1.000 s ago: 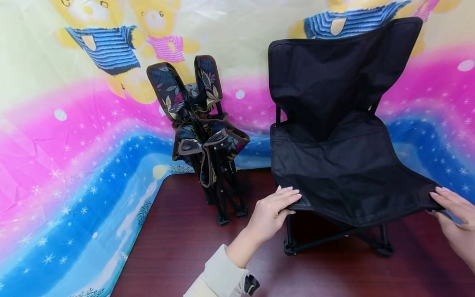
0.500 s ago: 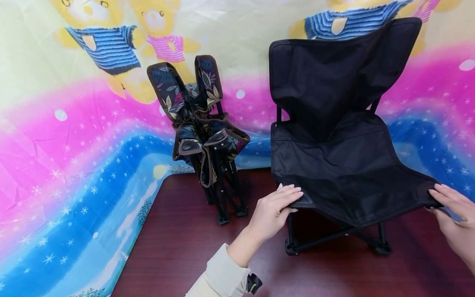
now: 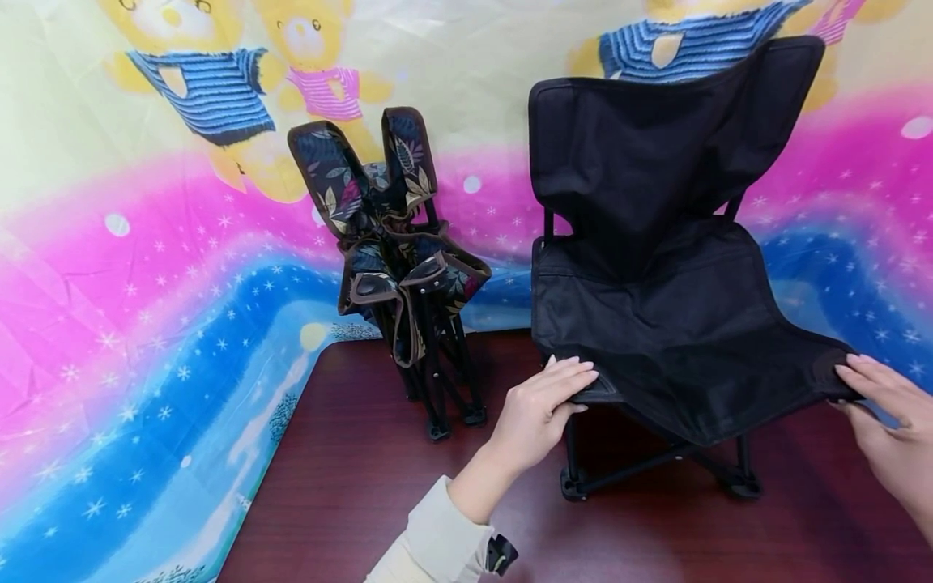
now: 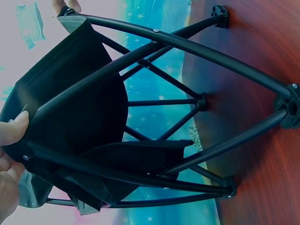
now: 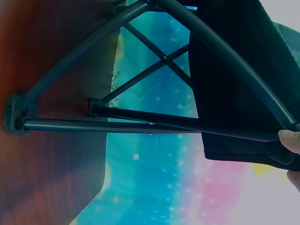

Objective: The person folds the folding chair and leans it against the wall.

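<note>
A black folding chair (image 3: 678,316) stands unfolded on the dark red table, its fabric seat sagging in the middle. My left hand (image 3: 535,409) grips the seat's front left corner, fingers on top and thumb below. At the front right corner, my right hand (image 3: 889,421) holds on the same way. The left wrist view shows the crossed black frame tubes (image 4: 154,42) under the seat, with the left thumb (image 4: 16,126) pressed near a tube end. In the right wrist view, the right thumb (image 5: 289,139) lies against another tube end; most of that hand is out of frame.
A folded chair with floral fabric (image 3: 408,210) stands upright to the left of the black one, on the same table (image 3: 313,494). Behind both hangs a colourful bear-print cloth (image 3: 211,308), close to the black chair's back.
My right hand has shifted slightly left with its seat corner, and my left hand slightly right. The two front feet have come a little closer together. The floral chair stays put.
</note>
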`<state>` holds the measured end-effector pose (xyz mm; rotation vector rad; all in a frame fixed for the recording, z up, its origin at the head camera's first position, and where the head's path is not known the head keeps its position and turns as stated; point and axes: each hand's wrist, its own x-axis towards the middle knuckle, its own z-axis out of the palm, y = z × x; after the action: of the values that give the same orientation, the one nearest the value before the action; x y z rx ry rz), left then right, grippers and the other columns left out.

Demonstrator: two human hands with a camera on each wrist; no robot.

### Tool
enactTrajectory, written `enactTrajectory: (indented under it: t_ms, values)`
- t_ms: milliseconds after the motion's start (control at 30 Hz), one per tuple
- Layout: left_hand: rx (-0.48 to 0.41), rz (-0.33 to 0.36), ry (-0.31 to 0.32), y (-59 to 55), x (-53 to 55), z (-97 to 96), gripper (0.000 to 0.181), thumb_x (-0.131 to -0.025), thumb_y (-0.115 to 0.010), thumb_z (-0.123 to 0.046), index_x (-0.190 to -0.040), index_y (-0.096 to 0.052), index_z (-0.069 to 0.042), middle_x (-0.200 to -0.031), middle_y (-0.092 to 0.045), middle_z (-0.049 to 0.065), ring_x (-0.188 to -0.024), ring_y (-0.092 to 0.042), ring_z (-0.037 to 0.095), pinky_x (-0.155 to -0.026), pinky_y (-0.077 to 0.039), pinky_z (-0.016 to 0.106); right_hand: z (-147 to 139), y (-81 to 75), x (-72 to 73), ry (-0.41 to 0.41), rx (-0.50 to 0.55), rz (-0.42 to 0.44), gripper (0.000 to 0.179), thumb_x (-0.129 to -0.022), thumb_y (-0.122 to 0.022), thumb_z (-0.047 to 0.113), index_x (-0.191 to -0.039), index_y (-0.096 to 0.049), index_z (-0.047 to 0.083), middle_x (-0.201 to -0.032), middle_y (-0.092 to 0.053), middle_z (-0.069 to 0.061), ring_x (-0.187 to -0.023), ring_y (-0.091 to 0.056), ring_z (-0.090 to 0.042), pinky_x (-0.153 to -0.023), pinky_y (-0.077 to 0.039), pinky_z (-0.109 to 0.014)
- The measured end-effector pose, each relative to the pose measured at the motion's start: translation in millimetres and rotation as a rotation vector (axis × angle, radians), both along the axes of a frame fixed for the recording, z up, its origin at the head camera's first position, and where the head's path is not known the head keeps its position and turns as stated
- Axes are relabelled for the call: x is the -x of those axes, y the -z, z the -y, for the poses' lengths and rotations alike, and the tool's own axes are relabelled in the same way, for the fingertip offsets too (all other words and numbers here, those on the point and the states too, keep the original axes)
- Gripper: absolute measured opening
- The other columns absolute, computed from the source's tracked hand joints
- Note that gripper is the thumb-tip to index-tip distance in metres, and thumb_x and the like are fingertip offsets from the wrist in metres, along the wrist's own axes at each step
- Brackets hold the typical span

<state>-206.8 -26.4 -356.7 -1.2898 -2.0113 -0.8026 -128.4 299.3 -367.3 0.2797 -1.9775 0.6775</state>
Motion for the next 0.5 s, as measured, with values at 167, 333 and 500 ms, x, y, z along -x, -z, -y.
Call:
enactTrajectory:
  t_ms: [167,333,500]
  values:
    - [-0.005,-0.001,0.0,-1.7,-0.2,-0.6,0.036,-0.073,-0.066,-0.004,-0.108,-0.061,-0.005,-0.112,-0.057,0.004,-0.111,-0.045,0.011,-0.095,-0.031,0.028,3.4,-1.7,-1.7,0.027,-0.004,0.043,0.041,-0.084,-0.039,0.046,-0.112,-0.049,0.017,-0.116,-0.036,0.026,-0.116,-0.033,0.003,-0.097,-0.023,-0.018]
    - [-0.006,0.001,-0.003,-3.5,-0.3,-1.0,0.037,-0.073,-0.066,-0.003,-0.109,-0.06,-0.005,-0.113,-0.056,0.004,-0.111,-0.045,0.011,-0.095,-0.031,0.028,7.5,-5.5,-0.4,-0.002,0.008,0.023,0.03,-0.083,-0.041,0.047,-0.108,-0.045,0.03,-0.116,-0.038,0.028,-0.115,-0.034,0.002,-0.097,-0.024,-0.017]
    - [-0.016,-0.007,-0.001,-5.3,0.0,-1.8,0.036,-0.073,-0.066,-0.004,-0.109,-0.06,-0.005,-0.113,-0.056,0.004,-0.112,-0.044,0.01,-0.095,-0.031,0.029,10.2,-8.2,0.6,-0.014,-0.001,0.008,0.035,-0.083,-0.042,0.047,-0.109,-0.048,0.026,-0.116,-0.039,0.026,-0.115,-0.035,0.001,-0.097,-0.025,-0.018]
